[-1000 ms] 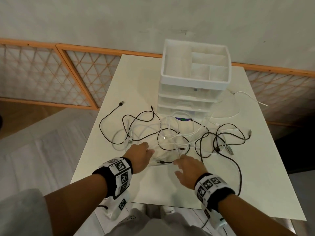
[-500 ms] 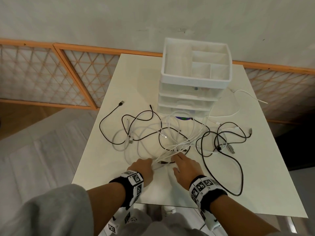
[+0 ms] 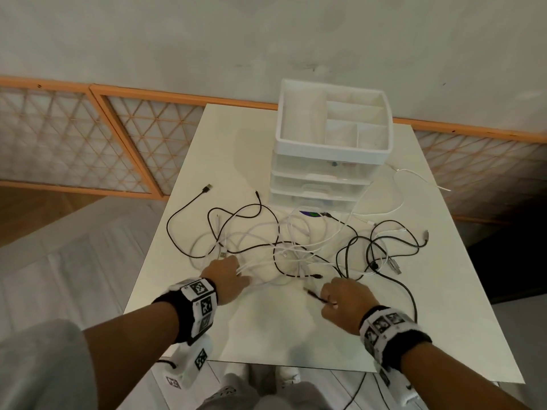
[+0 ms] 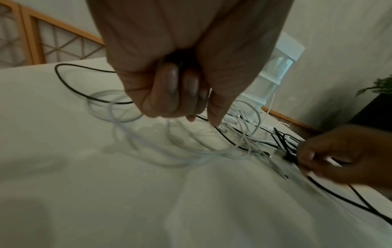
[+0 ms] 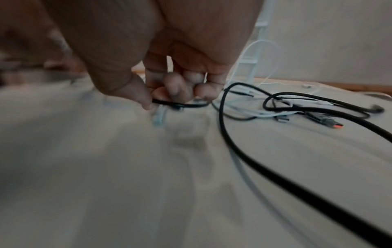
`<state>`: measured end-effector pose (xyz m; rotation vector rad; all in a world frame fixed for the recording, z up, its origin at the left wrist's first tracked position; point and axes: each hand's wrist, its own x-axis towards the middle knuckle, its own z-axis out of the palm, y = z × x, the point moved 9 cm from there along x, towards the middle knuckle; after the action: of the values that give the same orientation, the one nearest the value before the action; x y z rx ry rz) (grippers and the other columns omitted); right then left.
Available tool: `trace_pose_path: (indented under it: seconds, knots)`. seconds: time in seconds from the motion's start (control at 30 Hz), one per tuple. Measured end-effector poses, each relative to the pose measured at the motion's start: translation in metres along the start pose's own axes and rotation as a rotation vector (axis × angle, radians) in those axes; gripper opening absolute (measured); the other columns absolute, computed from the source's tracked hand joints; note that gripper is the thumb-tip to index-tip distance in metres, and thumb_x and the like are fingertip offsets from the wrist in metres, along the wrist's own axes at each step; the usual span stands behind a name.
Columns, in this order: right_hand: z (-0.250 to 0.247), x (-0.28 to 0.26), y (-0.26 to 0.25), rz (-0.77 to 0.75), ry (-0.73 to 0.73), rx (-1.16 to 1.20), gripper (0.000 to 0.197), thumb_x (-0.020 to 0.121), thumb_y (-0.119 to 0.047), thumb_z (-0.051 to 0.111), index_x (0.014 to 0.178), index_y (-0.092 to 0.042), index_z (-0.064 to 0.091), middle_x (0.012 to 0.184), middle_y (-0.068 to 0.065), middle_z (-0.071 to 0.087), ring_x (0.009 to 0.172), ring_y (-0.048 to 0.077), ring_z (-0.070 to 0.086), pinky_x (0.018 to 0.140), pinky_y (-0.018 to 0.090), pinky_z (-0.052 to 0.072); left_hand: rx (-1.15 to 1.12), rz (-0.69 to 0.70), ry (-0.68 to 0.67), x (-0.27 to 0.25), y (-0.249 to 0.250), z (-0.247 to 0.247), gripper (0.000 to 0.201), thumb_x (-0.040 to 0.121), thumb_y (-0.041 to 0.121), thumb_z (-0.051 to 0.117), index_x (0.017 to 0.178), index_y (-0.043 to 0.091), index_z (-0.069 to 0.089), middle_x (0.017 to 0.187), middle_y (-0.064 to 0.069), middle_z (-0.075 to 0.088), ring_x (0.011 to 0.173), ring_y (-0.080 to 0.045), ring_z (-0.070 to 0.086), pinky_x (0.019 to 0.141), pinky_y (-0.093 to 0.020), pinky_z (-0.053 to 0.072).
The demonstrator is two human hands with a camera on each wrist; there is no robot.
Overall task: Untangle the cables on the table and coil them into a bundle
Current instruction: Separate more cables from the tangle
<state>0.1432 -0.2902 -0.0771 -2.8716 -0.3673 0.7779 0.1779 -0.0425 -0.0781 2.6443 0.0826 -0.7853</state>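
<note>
White cables: my left hand clenches them, in front of the drawer unit.
Black cable: pinched by my right hand.

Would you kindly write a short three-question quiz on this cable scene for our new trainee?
1. True or false: the right hand pinches a black cable.
2. Which colour are the cables at the left hand? A) white B) red C) green
3. Fill in: the tangle of cables lies in front of a white ____ unit on the table.

Key: 1 true; 2 A; 3 drawer. The right wrist view shows thumb and fingers closed on the black cable's end; the left wrist view shows white cables under the curled left fingers.
</note>
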Motion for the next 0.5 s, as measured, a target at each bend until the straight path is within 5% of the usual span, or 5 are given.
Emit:
trace_pose_path:
  seconds: [0.07,0.13,0.27,0.4,0.5]
  knots:
    - [-0.053,-0.001,0.008,-0.016,0.222,0.264,0.028,0.078,-0.042,0.057,0.091,-0.022,0.071,0.083,-0.008,0.056,0.081,0.018,0.058,0.075,0.029,0.041,-0.024,-0.016,-0.004,0.000,0.002,-0.001,0.042,0.099,0.045,0.045,0.112,0.007,0.056,0.124,-0.015,0.060,0.113,-0.032,0.056,0.083,-0.032,0.041]
    - [-0.122,-0.011,0.019,-0.042,0.494,0.494,0.008,0.085,-0.021,0.065,0.089,-0.020,0.073,0.079,-0.009,0.058,0.069,0.003,0.055,0.073,0.022,0.042,-0.054,-0.027,0.017,0.000,0.006,-0.008,0.046,0.103,0.042,0.035,0.123,0.007,0.056,0.131,-0.015,0.057,0.121,-0.033,0.052,0.091,-0.034,0.040]
    - [-0.246,-0.047,0.024,-0.128,0.795,0.804,0.031,0.093,-0.004,0.060,0.086,-0.033,0.066,0.073,-0.008,0.065,0.059,-0.004,0.056,0.064,0.009,0.043,-0.165,-0.011,0.064,0.001,0.017,-0.025,0.037,0.104,0.032,0.033,0.116,0.015,0.064,0.122,-0.013,0.062,0.111,-0.033,0.057,0.085,-0.031,0.043]
    - [-0.334,-0.111,0.040,-0.297,1.241,1.120,0.018,0.093,-0.007,0.050,0.096,-0.020,0.062,0.083,-0.005,0.069,0.076,0.016,0.064,0.062,0.026,0.045,-0.280,-0.013,0.051,0.007,0.018,-0.027,0.027,0.100,0.027,0.037,0.093,0.023,0.063,0.097,-0.006,0.070,0.086,-0.024,0.063,0.067,-0.027,0.044]
    - [-0.331,-0.101,0.041,-0.320,1.193,1.208,0.024,0.095,-0.006,0.042,0.096,-0.024,0.059,0.073,0.001,0.065,0.064,0.027,0.062,0.062,0.041,0.047,-0.403,-0.023,0.046,0.003,0.022,-0.033,0.029,0.101,0.029,0.039,0.088,0.017,0.062,0.075,0.001,0.069,0.057,-0.011,0.056,0.048,-0.023,0.038]
